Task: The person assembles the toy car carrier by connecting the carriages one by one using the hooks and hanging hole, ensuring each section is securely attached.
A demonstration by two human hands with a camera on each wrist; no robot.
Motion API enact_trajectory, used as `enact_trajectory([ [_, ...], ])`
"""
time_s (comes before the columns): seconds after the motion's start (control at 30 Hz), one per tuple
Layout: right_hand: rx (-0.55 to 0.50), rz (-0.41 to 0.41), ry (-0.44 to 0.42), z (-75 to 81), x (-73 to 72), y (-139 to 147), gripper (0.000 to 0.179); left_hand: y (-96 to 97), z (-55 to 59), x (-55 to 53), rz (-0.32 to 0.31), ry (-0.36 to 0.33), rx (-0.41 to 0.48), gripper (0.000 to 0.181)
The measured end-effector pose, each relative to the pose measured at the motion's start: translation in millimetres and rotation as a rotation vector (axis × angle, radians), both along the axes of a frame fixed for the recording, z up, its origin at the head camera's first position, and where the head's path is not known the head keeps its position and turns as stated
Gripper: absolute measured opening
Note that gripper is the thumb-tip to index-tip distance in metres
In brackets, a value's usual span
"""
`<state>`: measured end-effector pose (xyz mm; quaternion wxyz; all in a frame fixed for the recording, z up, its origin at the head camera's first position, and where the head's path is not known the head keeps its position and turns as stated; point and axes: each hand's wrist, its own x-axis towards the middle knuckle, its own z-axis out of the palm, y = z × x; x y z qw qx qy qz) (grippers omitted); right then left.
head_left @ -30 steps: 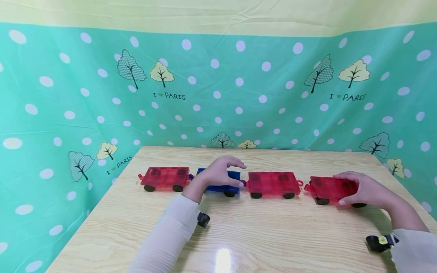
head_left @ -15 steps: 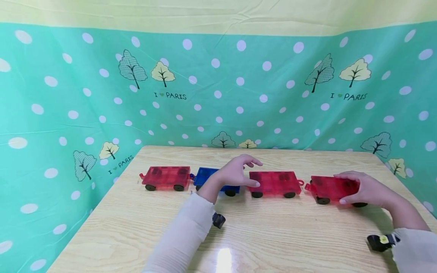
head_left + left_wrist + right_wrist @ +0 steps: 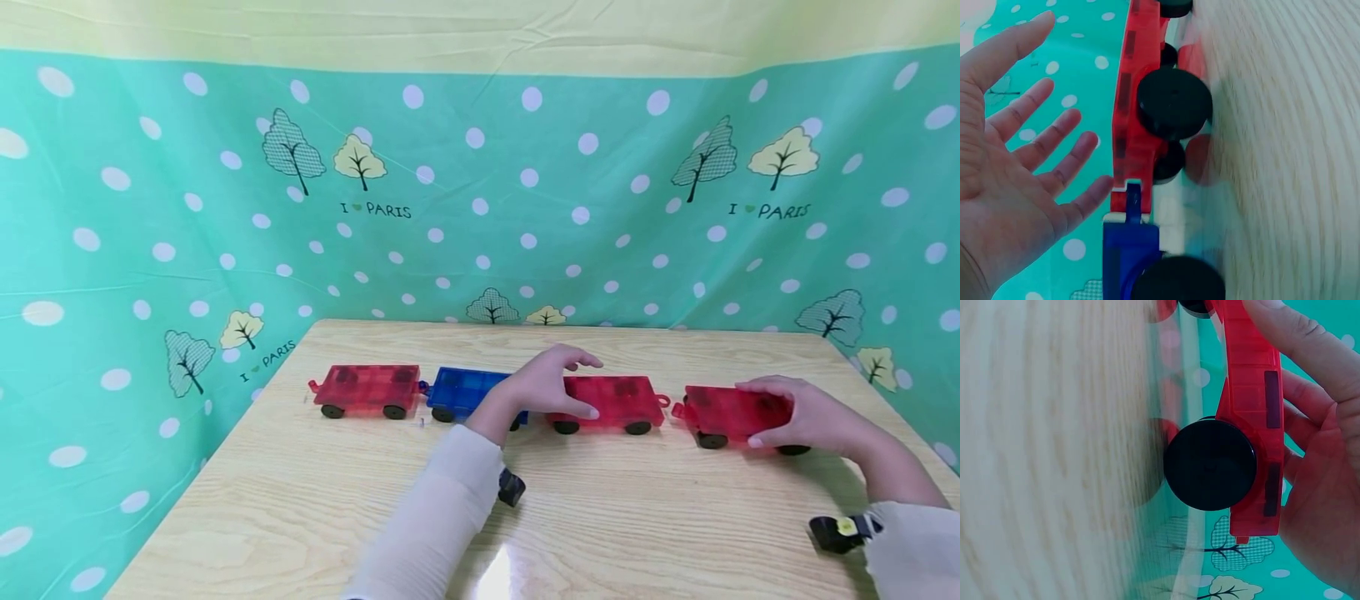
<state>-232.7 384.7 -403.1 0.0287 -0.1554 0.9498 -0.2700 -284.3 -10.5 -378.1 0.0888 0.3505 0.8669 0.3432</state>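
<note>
Toy train cars stand in a row on the table. My right hand [image 3: 813,421] grips the rightmost red car [image 3: 723,412], thumb on the near side and fingers on the far side. That car's left coupling [image 3: 679,410] sits close by the ring [image 3: 663,401] of the middle red car [image 3: 618,400]. My left hand [image 3: 551,383], fingers spread, hovers over the left end of the middle red car and holds nothing. Its wrist overlaps the blue car [image 3: 461,390]. In the left wrist view, the blue coupling [image 3: 1134,201] meets the red car's end.
Another red car [image 3: 367,387] stands at the left end, coupled to the blue car. The wooden table [image 3: 637,517] ends at a dotted green cloth [image 3: 450,208] behind and at the sides. Black wrist cameras [image 3: 836,533] hang under both sleeves.
My left hand has moved right, from above the blue car to the middle red car, uncovering much of the blue one. My right hand stays on the rightmost car.
</note>
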Motion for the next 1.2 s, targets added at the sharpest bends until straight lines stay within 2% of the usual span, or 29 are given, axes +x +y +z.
enact_trajectory([
  [0.17, 0.002, 0.000, 0.007, 0.5, 0.6, -0.3, 0.082, 12.7, -4.0, -2.0, 0.008, 0.007, -0.019, 0.074],
  [0.4, -0.001, -0.005, 0.003, 0.4, 1.4, 1.1, 0.083, 27.2, -9.0, -4.0, -0.018, -0.038, 0.008, 0.079],
  [0.5, 0.003, -0.005, 0.008, 0.5, 1.0, 1.5, 0.083, 31.6, -12.1, -5.5, -0.012, -0.038, -0.001, 0.077],
  [0.67, -0.008, 0.001, 0.002, -0.4, 0.6, 1.0, 0.082, 36.7, -15.2, -5.3, 0.023, -0.027, -0.051, 0.073],
  [0.9, -0.017, 0.004, 0.005, -1.3, 0.4, 1.0, 0.081, 39.6, -17.4, -5.8, 0.048, 0.050, -0.169, 0.073],
  [1.1, -0.026, 0.008, 0.004, -0.9, 0.0, 0.7, 0.081, 40.7, -18.2, -7.9, 0.074, 0.013, -0.161, 0.071],
  [1.2, -0.036, 0.007, -0.007, -1.4, 0.2, 0.9, 0.081, 41.5, -18.7, -8.6, 0.066, 0.021, -0.173, 0.068],
])
